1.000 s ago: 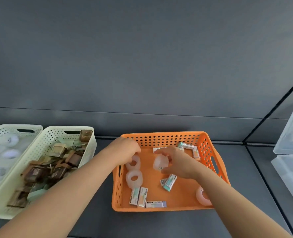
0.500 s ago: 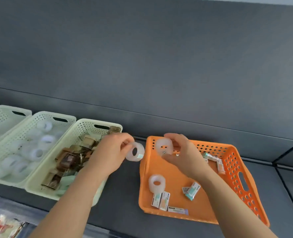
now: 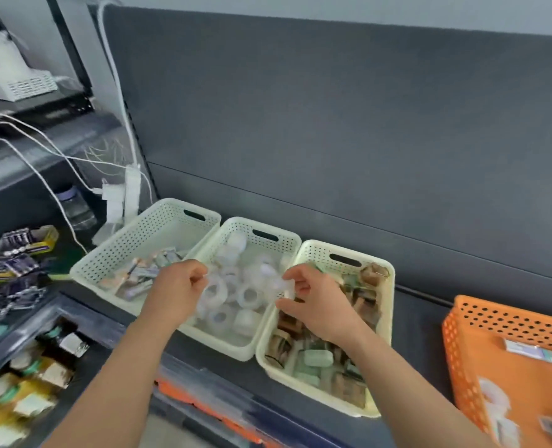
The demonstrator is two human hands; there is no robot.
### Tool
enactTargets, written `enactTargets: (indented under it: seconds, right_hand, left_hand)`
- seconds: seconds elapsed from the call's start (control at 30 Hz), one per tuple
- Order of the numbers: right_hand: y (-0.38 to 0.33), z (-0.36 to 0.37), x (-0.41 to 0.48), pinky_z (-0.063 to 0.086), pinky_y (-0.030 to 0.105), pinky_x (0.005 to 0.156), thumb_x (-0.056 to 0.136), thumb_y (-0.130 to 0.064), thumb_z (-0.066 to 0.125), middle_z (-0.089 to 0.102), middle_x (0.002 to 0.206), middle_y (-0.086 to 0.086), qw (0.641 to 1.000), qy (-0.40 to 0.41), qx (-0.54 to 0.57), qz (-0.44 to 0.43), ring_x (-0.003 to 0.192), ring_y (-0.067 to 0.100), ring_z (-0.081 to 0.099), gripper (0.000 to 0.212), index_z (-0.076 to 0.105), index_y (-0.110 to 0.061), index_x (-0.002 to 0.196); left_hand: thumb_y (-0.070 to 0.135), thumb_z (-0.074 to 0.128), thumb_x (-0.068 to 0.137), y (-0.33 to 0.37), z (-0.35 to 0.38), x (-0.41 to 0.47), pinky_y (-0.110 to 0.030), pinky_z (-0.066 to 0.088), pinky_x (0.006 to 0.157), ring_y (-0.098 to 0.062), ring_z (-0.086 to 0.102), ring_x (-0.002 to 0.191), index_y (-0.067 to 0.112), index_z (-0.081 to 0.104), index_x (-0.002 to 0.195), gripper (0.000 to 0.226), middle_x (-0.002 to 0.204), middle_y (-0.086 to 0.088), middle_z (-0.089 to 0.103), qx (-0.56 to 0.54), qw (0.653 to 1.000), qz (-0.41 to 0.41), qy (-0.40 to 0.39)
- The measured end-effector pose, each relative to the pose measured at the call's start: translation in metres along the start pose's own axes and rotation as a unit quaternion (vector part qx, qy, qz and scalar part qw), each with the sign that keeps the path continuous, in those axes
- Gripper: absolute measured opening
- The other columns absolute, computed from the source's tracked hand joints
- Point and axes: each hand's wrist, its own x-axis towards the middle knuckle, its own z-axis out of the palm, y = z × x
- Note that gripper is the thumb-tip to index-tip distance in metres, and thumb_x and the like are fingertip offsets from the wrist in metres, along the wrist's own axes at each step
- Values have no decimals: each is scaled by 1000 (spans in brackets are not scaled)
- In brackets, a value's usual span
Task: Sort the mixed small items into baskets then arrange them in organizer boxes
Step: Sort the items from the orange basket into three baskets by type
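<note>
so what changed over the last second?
Both hands carried a clear tape roll each from the orange basket leftward to the middle cream basket. The left hand and right hand are now over its pile of tape rolls; motion blur hides whether either grip has let go. The basket contents look unchanged.

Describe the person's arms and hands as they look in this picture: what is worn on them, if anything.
Both arms are bare from the bottom edge of the picture to the fingers: no sleeves, gloves or wristbands show. The left hand and the right hand carry no visible rings, watch or markings, though motion blur softens fine detail. No cables or straps are attached to either forearm.
</note>
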Motion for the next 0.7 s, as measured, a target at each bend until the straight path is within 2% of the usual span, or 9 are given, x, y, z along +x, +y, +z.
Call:
enactTargets:
  seconds: [0.17,0.27,0.33,0.47,0.6,0.7]
  right_hand:
    - [-23,41,28,42,27,76,78,-37,72,59,107,-6,990,1,-139,24,94,13,52,31,56,-24,102]
    - [-25,56,32,42,26,86,78,-35,72,53,117,-5,983,-4,-183,26,105,15,52,26,59,-22,96]
    - [-25,57,31,42,27,94,79,-36,71,49,123,-6,984,-1,-177,36,113,15,50,29,61,-21,101]
    - [-26,43,14,44,22,95,82,-39,69,57,121,-11,986,52,-148,50,112,7,52,38,62,-22,115]
    - [-24,23,-18,51,24,88,88,-37,63,60,119,-14,980,97,-155,79,100,4,58,36,58,-26,122]
    - [-16,-1,-49,47,24,92,90,-35,59,59,124,-14,969,134,-171,114,110,7,56,36,57,-28,125]
  left_hand:
    - [13,62,88,-26,3,30,-32,53,73,-14,62,78,17,66,89,6,88,3,69,19,999,31,-10]
    - [16,65,87,-31,6,38,-34,54,69,-15,62,74,18,63,84,3,82,3,67,17,998,59,-11]
    - [22,65,87,-32,4,38,-37,55,69,-15,62,74,16,65,88,6,82,3,66,4,997,81,-9]
    - [20,64,87,-22,-2,27,-35,51,71,-20,61,80,10,67,95,13,86,-3,66,-23,988,148,22]
    - [25,60,89,20,1,4,-27,47,75,-17,59,89,14,67,102,18,95,3,67,-20,975,221,-13]
    - [30,56,92,65,14,-11,-29,49,82,-14,58,97,18,66,108,23,103,5,66,-29,958,281,-49]
